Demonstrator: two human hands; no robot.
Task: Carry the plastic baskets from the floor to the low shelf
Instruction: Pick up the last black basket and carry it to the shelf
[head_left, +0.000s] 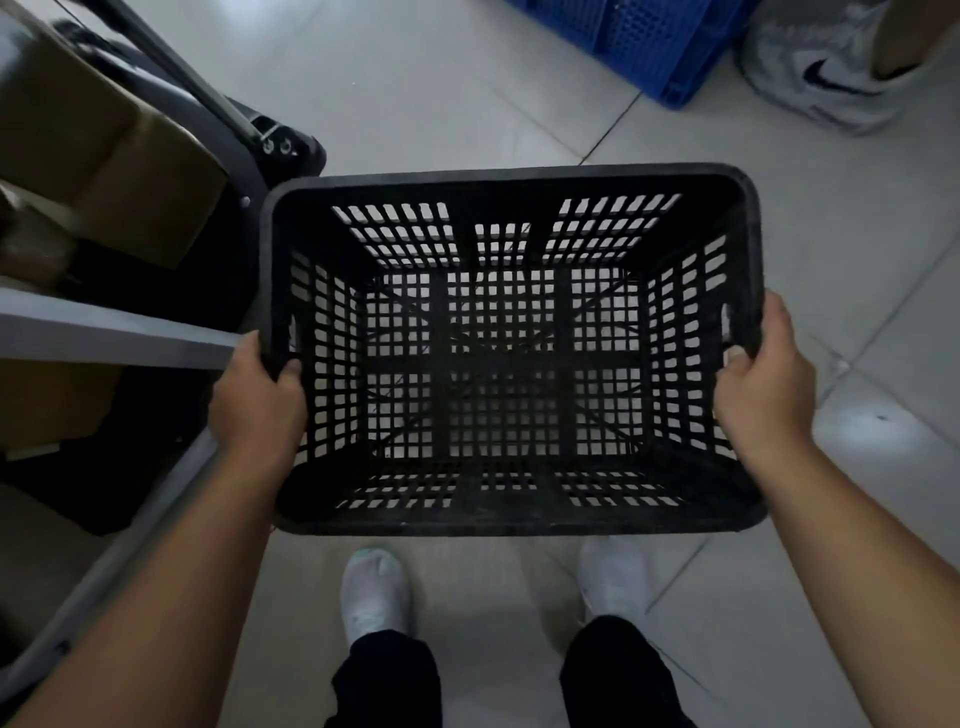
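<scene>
An empty black plastic basket (511, 179) with slotted walls and floor hangs level in front of me, above the tiled floor. My left hand (257, 400) grips its left rim, thumb hooked inside. Gripping the right rim at the handle slot is my right hand (761, 384). The basket's left edge is close to the grey metal shelf frame (119, 335), whose lower levels are dark and mostly hidden.
Cardboard boxes (104, 150) fill the shelf at the left, beside a black trolley base (280, 143). A blue plastic crate (639, 41) lies on the floor at top right, next to another person's white shoe (826, 73). My own feet stand below the basket.
</scene>
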